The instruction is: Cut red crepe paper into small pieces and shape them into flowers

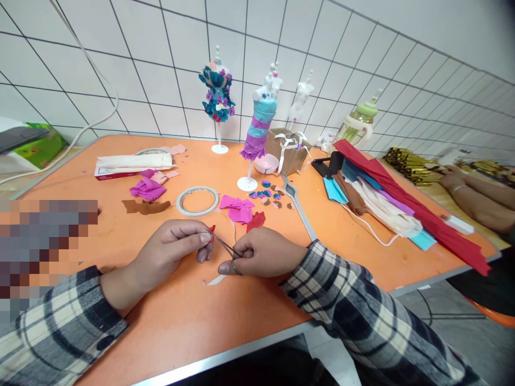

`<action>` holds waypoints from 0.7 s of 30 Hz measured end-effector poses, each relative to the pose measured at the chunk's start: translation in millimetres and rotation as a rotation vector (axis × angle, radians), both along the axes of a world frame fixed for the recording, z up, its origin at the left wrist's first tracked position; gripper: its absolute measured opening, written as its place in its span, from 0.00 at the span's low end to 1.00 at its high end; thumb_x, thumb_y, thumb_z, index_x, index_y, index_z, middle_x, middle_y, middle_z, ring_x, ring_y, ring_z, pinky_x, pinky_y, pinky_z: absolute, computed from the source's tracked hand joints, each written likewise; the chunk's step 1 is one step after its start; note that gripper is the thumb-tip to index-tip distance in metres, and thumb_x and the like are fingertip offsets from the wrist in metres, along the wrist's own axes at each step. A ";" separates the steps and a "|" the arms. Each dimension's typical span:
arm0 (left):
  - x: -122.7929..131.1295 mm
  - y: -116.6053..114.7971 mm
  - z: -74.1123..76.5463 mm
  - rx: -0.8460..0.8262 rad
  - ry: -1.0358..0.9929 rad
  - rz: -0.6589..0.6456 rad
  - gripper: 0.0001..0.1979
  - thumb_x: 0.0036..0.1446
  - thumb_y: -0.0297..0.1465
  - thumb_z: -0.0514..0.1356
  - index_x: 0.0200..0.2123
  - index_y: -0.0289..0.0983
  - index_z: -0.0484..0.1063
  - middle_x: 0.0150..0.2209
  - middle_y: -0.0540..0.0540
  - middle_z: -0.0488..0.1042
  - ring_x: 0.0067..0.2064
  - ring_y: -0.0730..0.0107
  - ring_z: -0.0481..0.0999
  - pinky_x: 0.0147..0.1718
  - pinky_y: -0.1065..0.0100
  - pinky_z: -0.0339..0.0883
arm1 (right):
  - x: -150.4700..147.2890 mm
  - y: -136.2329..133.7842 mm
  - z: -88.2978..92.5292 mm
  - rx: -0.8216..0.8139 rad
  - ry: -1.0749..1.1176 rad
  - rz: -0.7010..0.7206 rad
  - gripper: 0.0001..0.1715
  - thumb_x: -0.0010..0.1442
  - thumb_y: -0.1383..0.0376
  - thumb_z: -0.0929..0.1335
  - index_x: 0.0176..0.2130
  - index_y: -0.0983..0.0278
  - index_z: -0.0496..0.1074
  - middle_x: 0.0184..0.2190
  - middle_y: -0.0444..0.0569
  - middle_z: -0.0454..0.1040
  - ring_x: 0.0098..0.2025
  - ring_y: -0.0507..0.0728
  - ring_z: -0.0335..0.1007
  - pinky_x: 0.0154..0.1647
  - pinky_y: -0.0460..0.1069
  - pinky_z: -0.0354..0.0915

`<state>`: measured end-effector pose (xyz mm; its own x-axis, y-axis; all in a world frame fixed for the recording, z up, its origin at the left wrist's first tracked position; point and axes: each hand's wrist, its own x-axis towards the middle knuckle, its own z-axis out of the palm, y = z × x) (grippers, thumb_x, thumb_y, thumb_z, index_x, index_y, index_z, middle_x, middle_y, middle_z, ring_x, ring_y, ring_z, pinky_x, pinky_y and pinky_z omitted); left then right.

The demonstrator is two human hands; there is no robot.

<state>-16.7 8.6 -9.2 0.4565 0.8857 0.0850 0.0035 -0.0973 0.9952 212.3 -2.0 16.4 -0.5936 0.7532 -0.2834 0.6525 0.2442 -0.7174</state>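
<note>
My left hand (175, 246) pinches a small piece of red crepe paper (212, 230) between thumb and fingertips, above the orange table. In my right hand (265, 252) is a pair of small scissors (226, 246), with my thumb through one handle loop. The blade tips meet the red piece at my left fingertips. Just beyond my hands lie a magenta crepe paper scrap (238, 209) and a red scrap (256, 221). A roll of tape (197, 201) rests flat nearby. Below the scissors lies a white strip (215, 280).
Small mannequins stand at the back, one in teal ruffles (218, 94), another wrapped in turquoise and purple (257, 131). Tiny paper pieces (263, 194) lie before a pink bowl (266, 163). Crepe paper strips (378, 198) are stacked at right. Another person's arm (475, 193) rests beyond them.
</note>
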 end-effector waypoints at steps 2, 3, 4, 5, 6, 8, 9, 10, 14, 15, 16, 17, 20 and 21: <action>-1.2 0.6 -0.9 0.002 0.008 -0.016 0.16 0.58 0.39 0.67 0.23 0.37 0.77 0.18 0.49 0.73 0.23 0.69 0.73 0.28 0.69 0.68 | -0.1 2.3 -3.4 0.009 0.002 0.018 0.32 0.59 0.45 0.71 0.20 0.65 0.61 0.18 0.37 0.53 0.25 0.48 0.48 0.28 0.49 0.42; -1.7 0.8 -1.2 0.001 0.006 -0.022 0.16 0.58 0.40 0.67 0.23 0.37 0.77 0.19 0.49 0.73 0.24 0.69 0.73 0.28 0.69 0.68 | -0.3 3.6 -4.9 0.009 0.001 0.026 0.31 0.60 0.47 0.71 0.20 0.65 0.63 0.18 0.38 0.54 0.24 0.47 0.48 0.28 0.49 0.43; -2.0 1.0 -1.6 0.000 0.001 -0.025 0.16 0.58 0.40 0.67 0.23 0.37 0.77 0.19 0.49 0.73 0.24 0.69 0.73 0.28 0.70 0.68 | -0.5 4.7 -6.2 0.005 0.002 0.031 0.29 0.60 0.49 0.71 0.20 0.66 0.64 0.17 0.38 0.55 0.24 0.47 0.50 0.28 0.48 0.44; -2.0 1.1 -1.9 0.001 -0.007 -0.022 0.16 0.58 0.40 0.67 0.23 0.37 0.78 0.19 0.50 0.74 0.24 0.69 0.73 0.28 0.70 0.68 | -0.5 5.8 -7.2 0.002 0.005 0.027 0.28 0.61 0.50 0.71 0.20 0.66 0.66 0.17 0.38 0.58 0.24 0.47 0.52 0.28 0.48 0.46; -1.8 1.1 -2.1 0.003 -0.011 -0.014 0.15 0.58 0.40 0.67 0.24 0.37 0.78 0.19 0.50 0.74 0.24 0.69 0.74 0.28 0.70 0.68 | -0.4 6.7 -8.0 0.003 0.012 0.011 0.28 0.61 0.50 0.70 0.21 0.66 0.68 0.17 0.39 0.61 0.24 0.47 0.54 0.28 0.47 0.48; -0.5 1.2 -2.1 0.007 -0.009 0.020 0.14 0.57 0.40 0.68 0.26 0.38 0.79 0.20 0.50 0.74 0.25 0.69 0.73 0.29 0.69 0.68 | 0.6 8.0 -9.2 0.027 0.036 -0.052 0.27 0.62 0.49 0.70 0.22 0.66 0.71 0.18 0.40 0.64 0.24 0.48 0.57 0.28 0.47 0.50; 0.6 1.4 -1.9 0.007 -0.001 0.048 0.13 0.57 0.41 0.68 0.27 0.38 0.80 0.20 0.50 0.75 0.25 0.69 0.73 0.30 0.69 0.68 | 1.4 8.3 -9.7 0.038 0.058 -0.091 0.27 0.62 0.48 0.70 0.23 0.66 0.72 0.18 0.40 0.64 0.24 0.48 0.57 0.28 0.47 0.51; 2.0 1.8 -1.5 0.005 0.016 0.080 0.12 0.57 0.41 0.68 0.28 0.38 0.80 0.21 0.50 0.75 0.25 0.69 0.74 0.31 0.69 0.68 | 2.1 8.6 -10.3 0.031 0.095 -0.121 0.27 0.61 0.48 0.70 0.24 0.66 0.73 0.19 0.40 0.64 0.25 0.48 0.57 0.28 0.47 0.51; 8.5 4.1 1.9 0.014 0.160 0.156 0.14 0.57 0.43 0.67 0.33 0.38 0.82 0.22 0.49 0.77 0.28 0.66 0.75 0.33 0.68 0.70 | 2.2 9.6 -12.2 -0.081 0.362 -0.204 0.18 0.59 0.54 0.72 0.37 0.67 0.77 0.26 0.41 0.71 0.28 0.49 0.61 0.30 0.45 0.58; 10.2 4.2 3.2 0.016 0.194 0.158 0.15 0.56 0.44 0.67 0.35 0.38 0.82 0.23 0.48 0.78 0.28 0.66 0.76 0.33 0.67 0.70 | 1.4 10.1 -12.6 -0.073 0.415 -0.250 0.17 0.58 0.57 0.73 0.41 0.67 0.77 0.30 0.43 0.73 0.29 0.49 0.62 0.32 0.45 0.60; 11.8 3.9 4.6 0.016 0.218 0.155 0.17 0.56 0.45 0.67 0.40 0.37 0.82 0.23 0.48 0.78 0.28 0.65 0.76 0.33 0.67 0.71 | 0.6 10.8 -12.9 -0.050 0.456 -0.307 0.17 0.57 0.60 0.73 0.44 0.67 0.77 0.33 0.45 0.76 0.29 0.48 0.63 0.33 0.46 0.62; 13.3 3.0 6.0 0.014 0.229 0.151 0.21 0.56 0.46 0.66 0.47 0.37 0.80 0.24 0.49 0.79 0.28 0.65 0.76 0.34 0.67 0.71 | -0.1 11.5 -13.2 -0.030 0.493 -0.361 0.18 0.56 0.62 0.74 0.46 0.67 0.77 0.37 0.47 0.77 0.30 0.48 0.64 0.34 0.46 0.64; 17.3 -2.6 8.8 0.012 0.233 0.124 0.36 0.58 0.45 0.65 0.65 0.36 0.65 0.24 0.50 0.80 0.29 0.64 0.78 0.35 0.66 0.72 | -1.0 13.1 -13.6 -0.073 0.646 -0.417 0.18 0.54 0.63 0.74 0.45 0.67 0.78 0.44 0.51 0.79 0.36 0.51 0.73 0.42 0.49 0.70; 18.2 -4.9 8.9 0.015 0.236 0.108 0.39 0.58 0.44 0.64 0.68 0.36 0.59 0.24 0.50 0.80 0.30 0.64 0.78 0.35 0.66 0.72 | -1.0 13.1 -13.7 -0.104 0.692 -0.409 0.18 0.53 0.62 0.75 0.44 0.66 0.78 0.44 0.51 0.80 0.39 0.53 0.75 0.46 0.50 0.71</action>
<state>1.5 3.7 -0.2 0.3680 0.9298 0.0013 0.2463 -0.0989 0.9641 211.4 11.1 2.8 -0.3439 0.9384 -0.0338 0.0760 -0.0081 -0.9971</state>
